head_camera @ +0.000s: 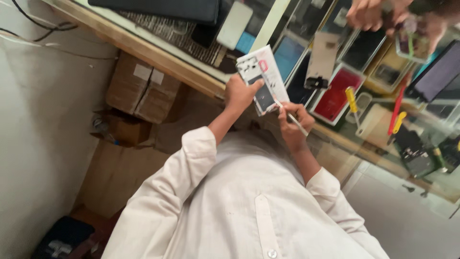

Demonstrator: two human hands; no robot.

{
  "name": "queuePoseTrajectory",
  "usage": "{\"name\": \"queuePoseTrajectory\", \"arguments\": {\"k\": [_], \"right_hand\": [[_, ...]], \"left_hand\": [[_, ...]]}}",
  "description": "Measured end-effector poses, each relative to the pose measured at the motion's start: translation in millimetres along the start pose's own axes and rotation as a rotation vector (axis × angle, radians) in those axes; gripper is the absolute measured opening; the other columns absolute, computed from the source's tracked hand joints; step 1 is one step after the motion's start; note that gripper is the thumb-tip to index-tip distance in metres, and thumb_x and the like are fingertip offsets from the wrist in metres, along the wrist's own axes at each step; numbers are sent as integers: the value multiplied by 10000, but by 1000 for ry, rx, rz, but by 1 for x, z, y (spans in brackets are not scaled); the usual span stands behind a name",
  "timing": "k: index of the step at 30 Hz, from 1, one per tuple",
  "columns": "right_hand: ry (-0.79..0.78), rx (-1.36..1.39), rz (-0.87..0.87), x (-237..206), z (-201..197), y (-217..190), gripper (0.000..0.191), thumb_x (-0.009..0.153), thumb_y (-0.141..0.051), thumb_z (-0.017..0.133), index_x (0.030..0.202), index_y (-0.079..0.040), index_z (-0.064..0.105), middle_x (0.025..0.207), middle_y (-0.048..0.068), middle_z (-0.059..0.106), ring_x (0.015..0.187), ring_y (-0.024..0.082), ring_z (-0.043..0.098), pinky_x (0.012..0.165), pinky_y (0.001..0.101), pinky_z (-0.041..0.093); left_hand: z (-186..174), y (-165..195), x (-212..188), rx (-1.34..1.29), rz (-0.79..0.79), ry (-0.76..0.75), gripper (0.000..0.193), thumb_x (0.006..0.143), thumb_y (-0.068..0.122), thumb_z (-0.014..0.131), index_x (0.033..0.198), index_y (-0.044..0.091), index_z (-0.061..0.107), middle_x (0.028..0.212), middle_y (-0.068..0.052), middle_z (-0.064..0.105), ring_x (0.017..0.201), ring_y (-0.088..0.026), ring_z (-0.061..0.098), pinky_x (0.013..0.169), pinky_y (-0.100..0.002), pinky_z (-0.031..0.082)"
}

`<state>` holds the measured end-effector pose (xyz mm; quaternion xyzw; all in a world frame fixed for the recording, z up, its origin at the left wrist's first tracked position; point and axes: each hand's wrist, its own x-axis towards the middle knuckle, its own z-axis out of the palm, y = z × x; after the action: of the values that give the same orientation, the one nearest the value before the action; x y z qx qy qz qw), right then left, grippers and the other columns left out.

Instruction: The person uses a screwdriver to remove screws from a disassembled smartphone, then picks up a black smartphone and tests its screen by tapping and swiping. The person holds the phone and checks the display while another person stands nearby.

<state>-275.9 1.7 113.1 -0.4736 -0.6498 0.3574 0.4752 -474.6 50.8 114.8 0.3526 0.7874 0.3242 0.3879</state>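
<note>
My left hand (241, 92) is shut on an opened phone (256, 72), a white frame with a dark part showing inside, held just above the counter's wooden edge. A white flat piece lies behind the phone. My right hand (294, 125) sits just right of it and pinches a thin pale tool (293, 118) whose tip points at the phone's lower edge. Both arms wear white shirt sleeves.
A glass counter (335, 139) holds several phones, screens and cases, plus yellow-handled screwdrivers (352, 99) and a red tool (397, 103). Another person's hands (371, 14) hold a clear case at the top right. Cardboard boxes (143, 88) stand under the counter, with a dark bag (62, 237) at the lower left.
</note>
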Motion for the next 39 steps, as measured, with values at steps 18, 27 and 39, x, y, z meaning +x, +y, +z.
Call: {"name": "queuePoseTrajectory", "arguments": {"k": [18, 27, 39], "right_hand": [[-87, -154, -191, 3, -31, -8, 123, 911, 53, 750, 975, 35, 647, 1096, 182, 759, 1033, 277, 777, 894, 325, 618], [-113, -183, -240, 6, -49, 3, 142, 886, 55, 775, 955, 33, 653, 1052, 189, 751, 1024, 299, 772, 900, 352, 615], [-169, -175, -234, 17, -61, -7, 115, 891, 64, 770, 947, 32, 675, 1089, 198, 755, 1034, 307, 766, 873, 352, 604]], "left_hand": [[8, 12, -11, -40, 55, 35, 332, 708, 306, 865, 924, 60, 810, 866, -110, 800, 787, -240, 786, 722, -365, 613], [29, 11, -13, -71, 26, 51, 328, 694, 282, 878, 920, 59, 800, 863, -102, 802, 764, -222, 797, 696, -349, 625], [31, 24, -13, -100, 120, 55, 287, 712, 240, 867, 923, 57, 803, 862, -105, 805, 755, -209, 798, 676, -340, 624]]}}
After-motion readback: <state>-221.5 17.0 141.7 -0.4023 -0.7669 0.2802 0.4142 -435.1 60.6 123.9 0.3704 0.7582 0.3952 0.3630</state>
